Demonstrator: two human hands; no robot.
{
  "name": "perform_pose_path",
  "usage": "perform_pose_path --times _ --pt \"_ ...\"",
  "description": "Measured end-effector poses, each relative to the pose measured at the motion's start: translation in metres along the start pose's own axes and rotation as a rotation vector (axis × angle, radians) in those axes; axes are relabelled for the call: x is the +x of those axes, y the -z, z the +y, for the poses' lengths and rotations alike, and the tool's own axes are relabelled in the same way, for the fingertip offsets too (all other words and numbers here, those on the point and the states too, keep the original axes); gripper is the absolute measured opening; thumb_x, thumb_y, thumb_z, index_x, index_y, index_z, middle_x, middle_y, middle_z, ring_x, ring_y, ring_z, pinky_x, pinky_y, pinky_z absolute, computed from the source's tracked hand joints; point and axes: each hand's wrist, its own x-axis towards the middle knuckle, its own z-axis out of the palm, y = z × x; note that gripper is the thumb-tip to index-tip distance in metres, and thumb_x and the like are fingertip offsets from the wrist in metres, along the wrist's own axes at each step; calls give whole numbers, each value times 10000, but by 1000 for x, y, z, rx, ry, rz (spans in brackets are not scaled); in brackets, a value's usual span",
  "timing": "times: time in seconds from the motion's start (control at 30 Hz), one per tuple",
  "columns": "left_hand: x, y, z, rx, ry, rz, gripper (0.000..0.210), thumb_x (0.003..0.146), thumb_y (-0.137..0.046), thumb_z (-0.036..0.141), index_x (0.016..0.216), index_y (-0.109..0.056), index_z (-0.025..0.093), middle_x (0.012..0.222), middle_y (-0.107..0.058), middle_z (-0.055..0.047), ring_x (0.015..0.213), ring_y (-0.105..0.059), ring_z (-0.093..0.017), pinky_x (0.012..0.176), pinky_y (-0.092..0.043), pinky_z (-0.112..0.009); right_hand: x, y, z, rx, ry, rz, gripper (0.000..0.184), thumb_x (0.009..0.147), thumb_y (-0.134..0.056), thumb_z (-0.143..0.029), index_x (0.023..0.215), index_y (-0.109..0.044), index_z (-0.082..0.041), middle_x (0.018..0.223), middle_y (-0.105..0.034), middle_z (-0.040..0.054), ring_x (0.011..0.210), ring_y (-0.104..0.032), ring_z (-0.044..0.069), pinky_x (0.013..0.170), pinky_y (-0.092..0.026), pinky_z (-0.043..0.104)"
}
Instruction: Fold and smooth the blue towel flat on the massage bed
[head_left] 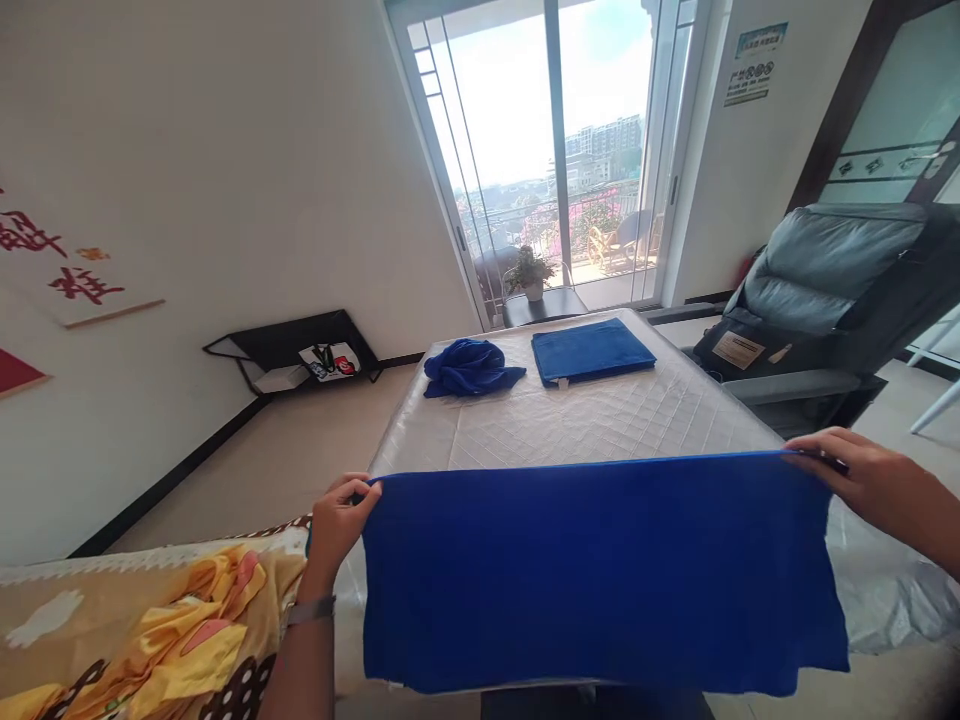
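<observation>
A blue towel [600, 570] hangs stretched out between my hands, its top edge nearly straight. My left hand [345, 510] pinches its upper left corner, fingers closed. At the upper right corner, my right hand [847, 462] grips the cloth between thumb and fingers. Behind it on the table, a crumpled blue towel [469, 368] lies at the far left. To the right of that sits a folded stack of blue cloth [592, 350] with a small white tag at its front edge.
The table [525, 425] has a quilted, plastic-like cover. Left of me, yellow clothing [202, 630] lies on a patterned bedspread [45, 600]. A grey recliner [817, 270] holding a dark bag [739, 345] stands at right. Beyond the table are a potted plant [531, 275] and a sliding glass door [510, 120].
</observation>
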Motion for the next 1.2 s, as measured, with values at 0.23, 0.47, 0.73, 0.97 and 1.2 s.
perform_pose_path --times 0.23,0.47,0.73,0.97,1.2 --pt "48 -108 -33 42 134 -156 274 755 -564 327 523 -447 240 799 -679 -14 957 -659 -212 868 -488 -294 98 -86 -25 -68 111 -195 565 998 -315 -428 1149 -717 -61 1225 -647 164 1166 -605 265 918 -389 337" --pt "73 -162 -53 115 157 -174 124 837 -578 330 771 -586 226 825 -702 -38 841 -677 -217 810 -494 -308 146 -149 -8 -73 42 -254 464 1008 -346 -345 1014 -720 -70 1283 -635 228 1206 -599 253 961 -387 342" --pt "92 -188 -56 305 39 -229 244 964 -455 215 1023 -691 198 1066 -728 -92 1029 -663 -248 952 -483 -355 168 -169 4 -190 24 -231 552 1043 -255 -382 1283 -649 -78 1297 -614 237 1208 -572 281 891 -399 371" --pt "85 -194 2 557 -209 -225 336 922 -457 100 1105 -726 185 1364 -606 -121 1244 -541 -307 1000 -466 -428 139 -193 -50 -428 181 31 414 963 -412 -143 1291 -664 -158 1363 -594 182 1177 -568 307 949 -438 415" --pt "39 -284 136 206 -503 -472 380 1033 -406 312 1327 -617 196 1358 -638 -80 1274 -554 -205 1127 -388 -348 73 -265 -180 -189 601 -351 520 1005 -336 -340 1465 -523 -184 1537 -481 88 1418 -413 263 1177 -305 441"
